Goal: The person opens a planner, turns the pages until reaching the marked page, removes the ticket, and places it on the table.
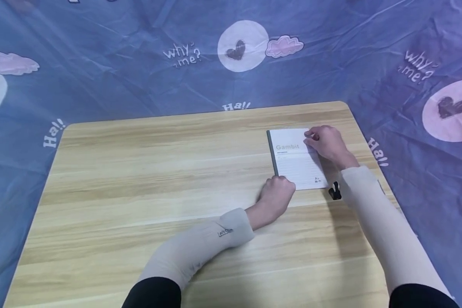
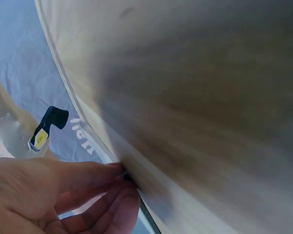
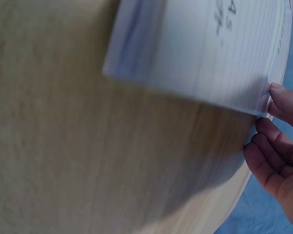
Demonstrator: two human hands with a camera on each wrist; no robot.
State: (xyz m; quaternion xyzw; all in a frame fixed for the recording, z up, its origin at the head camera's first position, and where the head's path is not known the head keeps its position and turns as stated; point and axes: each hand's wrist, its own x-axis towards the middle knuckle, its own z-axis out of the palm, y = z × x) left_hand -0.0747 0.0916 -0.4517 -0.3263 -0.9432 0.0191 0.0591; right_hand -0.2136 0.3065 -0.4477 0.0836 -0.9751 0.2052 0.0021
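Wooden table (image 1: 138,179) (printed blue cloth (image 1: 100,55) around)

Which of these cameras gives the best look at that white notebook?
The head view: the whole notebook lies flat on the wooden table, its cover reading "Gambit", with the left hand at its near corner and the right hand on its far edge. The right wrist view shows a blurred corner; the left wrist view only a dark edge by the fingers.

One notebook (image 1: 295,159), one bench (image 1: 158,179), two hands, and what seems one black clip (image 1: 334,191) beside the right hand (image 1: 327,143).
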